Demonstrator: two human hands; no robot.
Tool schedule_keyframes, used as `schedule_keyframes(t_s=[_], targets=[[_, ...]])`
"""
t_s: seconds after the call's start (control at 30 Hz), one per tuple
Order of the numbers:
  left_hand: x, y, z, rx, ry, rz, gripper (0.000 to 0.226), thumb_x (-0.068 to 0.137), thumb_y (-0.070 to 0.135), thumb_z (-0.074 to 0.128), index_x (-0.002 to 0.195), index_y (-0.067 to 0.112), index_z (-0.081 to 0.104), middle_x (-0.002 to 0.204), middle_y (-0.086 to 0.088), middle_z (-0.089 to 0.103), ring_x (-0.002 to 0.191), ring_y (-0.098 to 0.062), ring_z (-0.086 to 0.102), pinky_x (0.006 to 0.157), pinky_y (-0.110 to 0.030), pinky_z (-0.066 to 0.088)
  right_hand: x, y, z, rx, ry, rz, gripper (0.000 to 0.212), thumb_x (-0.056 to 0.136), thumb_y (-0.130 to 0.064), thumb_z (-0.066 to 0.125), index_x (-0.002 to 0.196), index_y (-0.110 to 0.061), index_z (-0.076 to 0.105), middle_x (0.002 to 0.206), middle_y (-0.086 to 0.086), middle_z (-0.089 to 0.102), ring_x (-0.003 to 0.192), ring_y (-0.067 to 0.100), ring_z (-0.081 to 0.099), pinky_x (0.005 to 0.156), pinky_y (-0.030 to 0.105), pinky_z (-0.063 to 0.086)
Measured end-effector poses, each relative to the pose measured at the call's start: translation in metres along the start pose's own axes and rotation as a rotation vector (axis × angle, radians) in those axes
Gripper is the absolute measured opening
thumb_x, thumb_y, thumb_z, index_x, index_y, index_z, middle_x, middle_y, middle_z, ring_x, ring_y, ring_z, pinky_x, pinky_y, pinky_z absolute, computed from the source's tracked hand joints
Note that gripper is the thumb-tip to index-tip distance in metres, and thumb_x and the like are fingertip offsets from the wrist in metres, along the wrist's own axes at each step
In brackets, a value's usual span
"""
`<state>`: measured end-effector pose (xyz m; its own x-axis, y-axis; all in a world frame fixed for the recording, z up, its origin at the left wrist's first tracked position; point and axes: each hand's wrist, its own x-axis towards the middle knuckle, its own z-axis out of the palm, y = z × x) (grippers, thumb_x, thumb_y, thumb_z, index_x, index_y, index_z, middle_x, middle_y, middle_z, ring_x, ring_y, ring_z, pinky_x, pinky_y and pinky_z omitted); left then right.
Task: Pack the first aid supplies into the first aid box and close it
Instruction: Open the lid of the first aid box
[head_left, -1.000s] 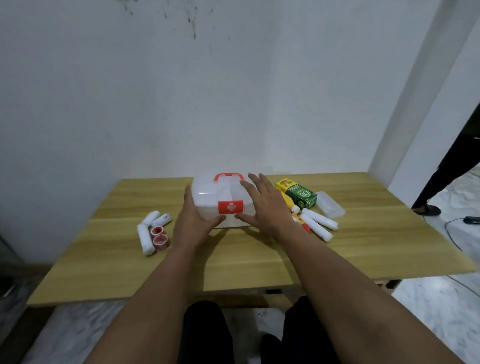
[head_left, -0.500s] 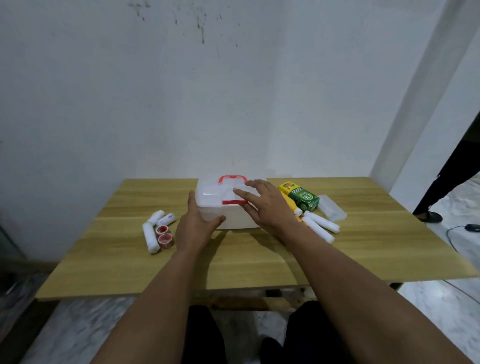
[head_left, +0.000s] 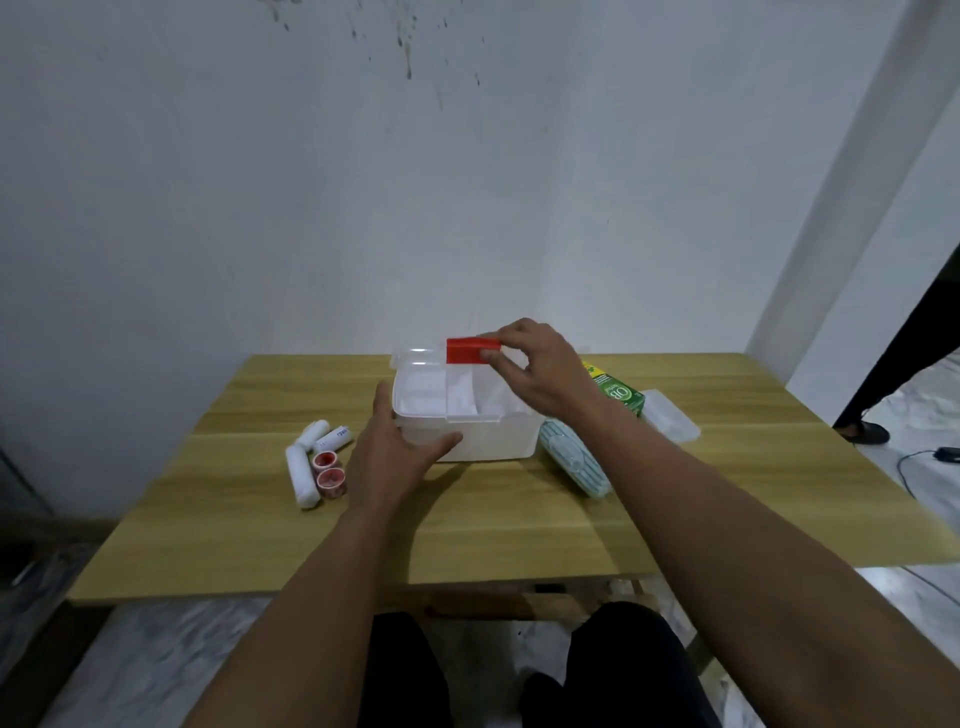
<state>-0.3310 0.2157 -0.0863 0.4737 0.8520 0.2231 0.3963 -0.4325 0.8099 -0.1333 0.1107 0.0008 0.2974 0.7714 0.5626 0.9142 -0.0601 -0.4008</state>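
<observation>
Lid (head_left: 470, 358) raised by right hand (head_left: 540, 366), fingers pinching red latch (head_left: 472, 350); left hand (head_left: 397, 457) spread wide against first aid box (head_left: 493, 441), bracing it so supplies can go in.

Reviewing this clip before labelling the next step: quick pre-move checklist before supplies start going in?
1. First aid box braced: left hand against its front-left corner, ok.
2. Lid lifted clear: right hand pinches the red latch, lid raised only partway, not ok.
3. Box interior free: cannot tell.
4. Bandage rolls in reach at left: ok.
5. Green carton in reach at right: ok.
</observation>
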Motion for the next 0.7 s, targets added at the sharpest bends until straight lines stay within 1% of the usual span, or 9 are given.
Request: schedule_keyframes(t_s=[0.1,0.2,0.27,0.37,0.43,0.47,0.57,0.63,0.7], targets=[[0.007,0.005,-0.006,-0.01,-0.012,-0.002,0.131,0.063,0.078,0.08,0.165,0.034,0.009,0.167,0.001,0.035,0.147,-0.027,0.042,0.109,-0.05,0.046,0.03,-0.006,-0.016,0.125,-0.005,0.1,0.034,0.094,-0.046,0.064,0.114,-0.023,0.079,0.104,-0.003,0.074,0.097,0.013,0.067,0.087,0.033,0.053],[0.01,0.007,-0.01,-0.049,-0.028,0.077,0.108,0.067,0.078,0.077,0.156,0.043,0.029,0.154,0.011,0.05,0.138,-0.019,0.051,0.102,-0.043,0.051,0.063,-0.01,-0.032,0.224,-0.093,0.233,0.027,0.097,-0.041,0.066,0.103,-0.019,0.081,0.077,-0.011,0.069,0.069,-0.001,0.058,0.067,0.021,0.043],[0.011,0.007,-0.011,-0.062,-0.025,0.105,0.097,0.067,0.078,0.077,0.149,0.047,0.036,0.143,0.016,0.059,0.128,-0.015,0.057,0.096,-0.041,0.054,0.085,-0.005,-0.034,0.215,-0.079,0.332,0.031,0.098,-0.043,0.063,0.08,-0.021,0.074,0.06,-0.011,0.054,0.057,0.004,0.047,0.058,0.023,0.035],[0.013,0.008,-0.013,-0.06,-0.007,0.124,0.093,0.068,0.075,0.078,0.148,0.048,0.038,0.139,0.018,0.061,0.124,-0.012,0.058,0.095,-0.04,0.054,0.108,0.006,-0.027,0.126,0.033,0.461,0.057,0.096,-0.062,0.054,0.063,-0.016,0.054,0.059,-0.002,0.05,0.06,0.017,0.051,0.058,0.031,0.037],[0.013,0.008,-0.013,-0.059,-0.004,0.14,0.093,0.067,0.076,0.077,0.147,0.049,0.039,0.139,0.018,0.061,0.124,-0.011,0.057,0.095,-0.04,0.055,0.113,0.015,-0.019,0.126,0.08,0.529,0.064,0.091,-0.075,0.048,0.078,-0.014,0.063,0.075,0.001,0.061,0.075,0.022,0.059,0.067,0.032,0.045],[0.013,0.008,-0.013,-0.057,-0.003,0.147,0.093,0.066,0.077,0.077,0.147,0.05,0.039,0.14,0.018,0.061,0.124,-0.01,0.057,0.095,-0.041,0.056,0.114,0.019,-0.015,0.178,0.08,0.564,0.071,0.087,-0.08,0.047,0.099,-0.013,0.068,0.093,0.002,0.067,0.089,0.024,0.063,0.077,0.035,0.051],[0.014,0.005,-0.012,-0.046,0.012,0.148,0.094,0.066,0.078,0.077,0.147,0.05,0.038,0.14,0.019,0.06,0.122,-0.006,0.055,0.095,-0.039,0.056,0.11,0.031,0.0,0.374,0.038,0.694,0.1,0.076,-0.088,0.051,0.148,-0.019,0.043,0.137,0.005,0.057,0.124,0.031,0.06,0.099,0.05,0.053],[0.014,0.004,-0.011,-0.038,0.019,0.145,0.096,0.067,0.076,0.078,0.149,0.049,0.038,0.141,0.018,0.06,0.12,-0.003,0.052,0.093,-0.036,0.055,0.107,0.039,0.008,0.453,-0.015,0.786,0.106,0.078,-0.084,0.055,0.157,-0.019,0.027,0.149,0.007,0.048,0.128,0.033,0.057,0.1,0.051,0.051],[0.014,0.004,-0.011,-0.033,0.016,0.15,0.096,0.068,0.074,0.079,0.149,0.047,0.038,0.14,0.018,0.06,0.121,-0.003,0.052,0.092,-0.035,0.054,0.101,0.045,0.012,0.524,-0.068,0.848,0.104,0.085,-0.077,0.056,0.161,-0.015,0.02,0.152,0.011,0.044,0.114,0.03,0.062,0.095,0.047,0.051]])
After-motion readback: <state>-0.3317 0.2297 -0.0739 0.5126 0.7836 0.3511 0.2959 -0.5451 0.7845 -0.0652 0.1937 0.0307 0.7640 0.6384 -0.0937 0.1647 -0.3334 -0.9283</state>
